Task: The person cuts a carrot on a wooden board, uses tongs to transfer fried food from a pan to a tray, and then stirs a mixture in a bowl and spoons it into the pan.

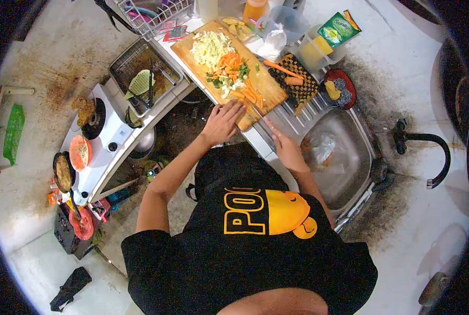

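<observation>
A wooden cutting board (271,89) lies at the counter's corner with heaps of cut vegetables on it. Shredded cabbage (212,47) is at its far end, with carrot strips (230,64) and chopped green leaves beside it. At the near end, my left hand (224,123) has its fingers curled down on carrot pieces (250,95); the fingertips are partly hidden. My right hand (287,148) is closed round the handle of a knife (258,112), its thin blade reaching over the board close to my left fingers.
Right of the board are a woven mat (301,79) with carrot pieces and a steel sink (344,184) with a clear plastic bag (325,147). A black faucet (434,137) curves from the wall. Leftward stand a tray of utensils (121,63) and a stove (100,152).
</observation>
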The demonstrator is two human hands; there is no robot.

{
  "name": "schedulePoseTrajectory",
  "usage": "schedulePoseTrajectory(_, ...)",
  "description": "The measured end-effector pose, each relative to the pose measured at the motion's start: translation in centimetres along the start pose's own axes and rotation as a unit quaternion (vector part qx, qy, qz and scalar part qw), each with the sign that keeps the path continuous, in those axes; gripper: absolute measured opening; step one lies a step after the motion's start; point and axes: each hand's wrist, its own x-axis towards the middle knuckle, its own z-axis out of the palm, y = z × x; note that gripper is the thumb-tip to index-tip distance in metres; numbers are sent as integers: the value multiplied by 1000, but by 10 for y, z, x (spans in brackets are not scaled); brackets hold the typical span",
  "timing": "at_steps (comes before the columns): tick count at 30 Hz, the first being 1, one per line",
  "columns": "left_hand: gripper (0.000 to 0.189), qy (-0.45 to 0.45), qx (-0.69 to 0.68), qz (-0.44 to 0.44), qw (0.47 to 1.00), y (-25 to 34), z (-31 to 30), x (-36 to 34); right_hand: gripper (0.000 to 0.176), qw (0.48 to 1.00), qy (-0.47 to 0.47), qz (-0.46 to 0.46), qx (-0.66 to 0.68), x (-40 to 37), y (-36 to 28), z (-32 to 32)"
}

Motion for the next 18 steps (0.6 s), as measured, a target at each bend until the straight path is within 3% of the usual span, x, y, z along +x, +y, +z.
schedulePoseTrajectory(3,80,-14,-4,-8,1000,-2,0,1,48,998,8,-54,10,2,10,12)
schedulePoseTrajectory(6,81,-36,1,-23,999,0,-4,7,47,998,-42,24,42,0,-4,5)
schedulePoseTrajectory(8,81,-27,0,-20,999,1,-5,8,53,989,27,-99,105,5,15,18)
schedulePoseTrajectory(9,81,-18,0,-16,1000,1,-7,9,53,989,26,-100,106,5,16,17)
schedulePoseTrajectory(12,75,-21,20,2,1000,4,-13,9,53,990,21,-97,105,5,12,13)
schedulePoseTrajectory(13,75,-21,20,2,1000,3,-11,9,50,992,-3,-58,112,3,6,8)
schedulePoseTrajectory(14,75,-24,-5,12,1000,2,-7,7,48,992,-27,-20,118,1,1,3)
schedulePoseTrajectory(18,78,-26,-52,6,998,4,-4,7,47,994,-47,-5,99,3,-5,-5)
